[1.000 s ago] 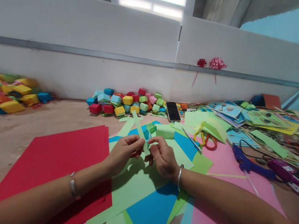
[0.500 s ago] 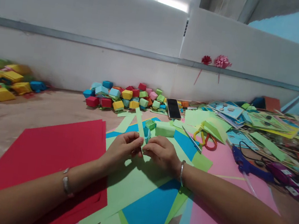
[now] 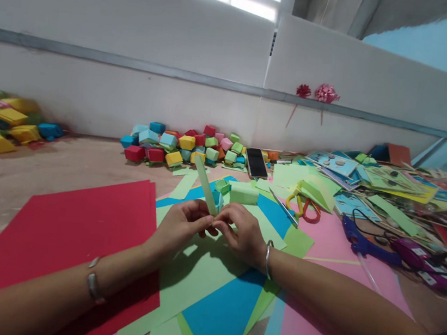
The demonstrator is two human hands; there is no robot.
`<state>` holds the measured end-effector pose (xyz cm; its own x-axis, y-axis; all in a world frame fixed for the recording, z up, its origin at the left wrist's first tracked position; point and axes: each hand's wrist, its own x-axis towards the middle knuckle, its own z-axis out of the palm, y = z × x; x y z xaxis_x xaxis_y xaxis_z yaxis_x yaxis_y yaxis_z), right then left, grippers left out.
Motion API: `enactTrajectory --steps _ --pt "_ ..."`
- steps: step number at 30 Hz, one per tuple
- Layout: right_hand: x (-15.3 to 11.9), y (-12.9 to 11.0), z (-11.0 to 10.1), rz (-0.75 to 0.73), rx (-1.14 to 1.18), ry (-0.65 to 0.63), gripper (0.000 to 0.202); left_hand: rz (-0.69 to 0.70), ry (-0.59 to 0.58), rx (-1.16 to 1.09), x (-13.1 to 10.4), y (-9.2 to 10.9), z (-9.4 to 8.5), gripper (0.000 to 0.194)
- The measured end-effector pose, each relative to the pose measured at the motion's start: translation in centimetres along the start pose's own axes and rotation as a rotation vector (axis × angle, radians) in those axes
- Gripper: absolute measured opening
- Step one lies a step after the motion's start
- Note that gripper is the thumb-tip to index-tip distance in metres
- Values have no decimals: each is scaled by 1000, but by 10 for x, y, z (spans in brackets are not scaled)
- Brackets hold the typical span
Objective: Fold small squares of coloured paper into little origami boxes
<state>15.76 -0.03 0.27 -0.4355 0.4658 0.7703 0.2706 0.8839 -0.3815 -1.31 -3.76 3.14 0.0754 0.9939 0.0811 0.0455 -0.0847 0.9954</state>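
Observation:
A light green paper strip (image 3: 203,184) rises between my two hands, leaning to the left. My left hand (image 3: 187,223) pinches its lower end between thumb and fingers. Against it, my right hand (image 3: 242,233) is closed too, fingertips meeting the left ones at the strip's bottom end, which the fingers hide. Just behind them lie a small folded green paper piece (image 3: 223,186) and a rolled light green paper (image 3: 243,194). Beneath both hands spread light green sheets (image 3: 178,293) and blue sheets (image 3: 224,316).
Red sheets (image 3: 85,243) lie left, pink sheets (image 3: 323,318) right. Scissors (image 3: 309,209), a pen (image 3: 284,206) and a blue glue gun (image 3: 365,246) are to the right. Folded paper blocks (image 3: 185,143) and a phone (image 3: 256,163) stand along the white wall.
The strip now stands more upright, its broad face turned differently, and its base sits between my fingertips. My hands stay close together. The whole view has shifted slightly.

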Motion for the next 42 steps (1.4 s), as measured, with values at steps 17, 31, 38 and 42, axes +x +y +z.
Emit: enactTrajectory --steps 17,31,38,42 --pt "5 -2 0 534 407 24 13 -8 -48 76 1 -1 1 32" --pt "4 -5 0 460 370 16 4 91 4 148 3 -1 1 22" --pt "7 -14 0 557 464 22 15 127 -30 114 1 0 2 18" --pt "7 -14 3 611 523 33 19 133 -45 113 3 -1 -1 23"
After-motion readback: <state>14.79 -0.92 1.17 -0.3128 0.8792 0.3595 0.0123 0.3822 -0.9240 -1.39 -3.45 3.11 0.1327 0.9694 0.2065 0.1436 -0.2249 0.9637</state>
